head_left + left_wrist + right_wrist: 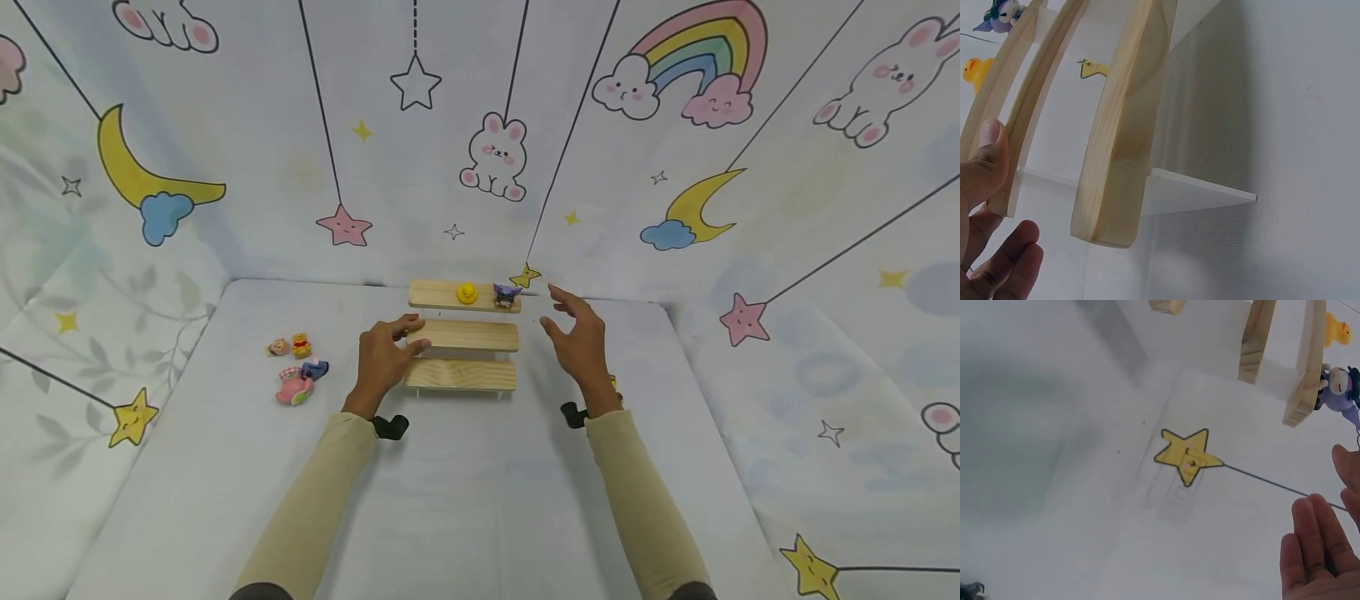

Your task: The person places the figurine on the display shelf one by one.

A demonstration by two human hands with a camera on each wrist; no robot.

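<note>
Three-tier wooden stand [461, 376]: centre of frame; boards stepped, probably so each row shows.
Top board [433, 294]: two toys, yellow duck [467, 292] and purple figure [506, 295], both upright, perhaps for display.
Left hand [384, 358]: grips middle board [472, 336] at its left end, presumably steadying it.
Right hand [579, 340]: fingers spread, holding nothing, near top board's right end.
Loose toys [292, 390]: about four, left of frame, likely grouped within reach.

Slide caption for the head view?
Left hand grips the middle wooden shelf; right hand hovers beside the top shelf bearing a yellow toy duck and purple figurine.
</note>
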